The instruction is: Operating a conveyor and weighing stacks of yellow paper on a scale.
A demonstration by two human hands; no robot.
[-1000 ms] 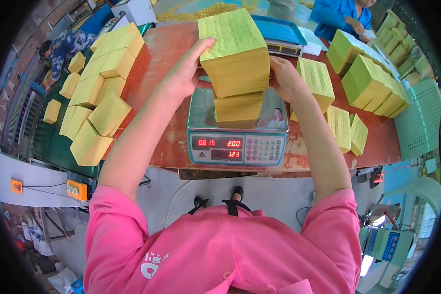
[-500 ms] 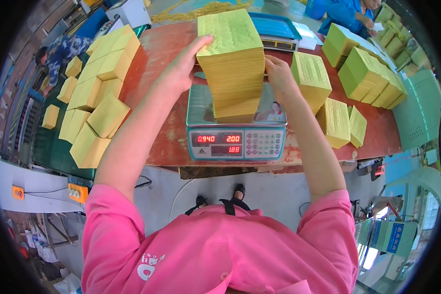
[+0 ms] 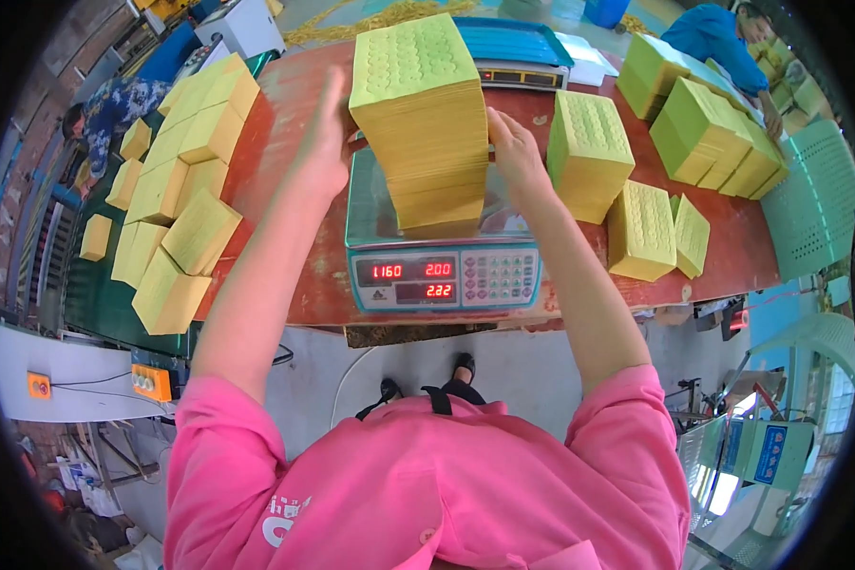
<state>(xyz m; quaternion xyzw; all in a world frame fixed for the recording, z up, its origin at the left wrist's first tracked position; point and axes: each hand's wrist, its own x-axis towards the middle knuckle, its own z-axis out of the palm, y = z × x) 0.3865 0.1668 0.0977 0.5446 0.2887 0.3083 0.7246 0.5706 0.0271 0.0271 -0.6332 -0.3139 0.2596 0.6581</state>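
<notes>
A tall stack of yellow paper (image 3: 437, 157), its top sheet embossed with rows of curved marks, stands on the pan of a teal digital scale (image 3: 446, 275) with lit red digits. At the stack's left side is my left hand (image 3: 328, 152), thumb raised off the paper and fingers partly hidden behind it. My right hand (image 3: 518, 157) rests its bent fingertips against the right side. Just right of the scale sit a shorter yellow stack (image 3: 589, 157), a smaller block (image 3: 643, 233) and a thin leaning bundle (image 3: 691, 236).
Many yellow blocks (image 3: 176, 185) line the left of the red table (image 3: 285, 142). Behind the tall stack is a second scale with a blue tray (image 3: 513, 43). More stacks (image 3: 712, 133) stand far right near a person in blue (image 3: 712, 33). Another person (image 3: 114, 109) works far left.
The left thumb has come off the stack's top edge, and that hand has shifted outward. The red digits on the scale have changed. The far-right person's arm has moved down toward the stacks.
</notes>
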